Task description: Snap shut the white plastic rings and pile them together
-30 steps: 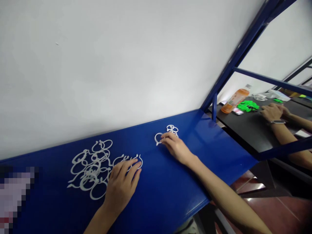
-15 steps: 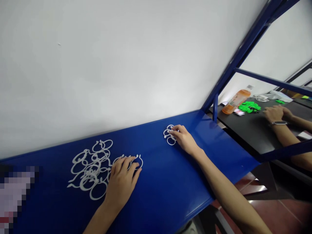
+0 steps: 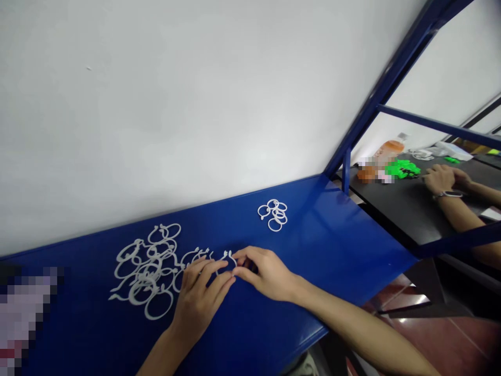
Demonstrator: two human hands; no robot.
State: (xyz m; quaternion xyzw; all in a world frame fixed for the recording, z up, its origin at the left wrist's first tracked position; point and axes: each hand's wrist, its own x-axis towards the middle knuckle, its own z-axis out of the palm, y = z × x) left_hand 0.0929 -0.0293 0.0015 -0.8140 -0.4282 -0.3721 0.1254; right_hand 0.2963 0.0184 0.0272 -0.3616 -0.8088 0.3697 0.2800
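White open ring sits just right of the ring pile, left hand and right hand curled at its rim, can't tell if either grips; probably light, springy, best held by the curve opposite its tips.

The head-worn camera looks forward and down, close above the bare left hand and bare right hand, across a glossy blue tabletop toward a smooth white wall.
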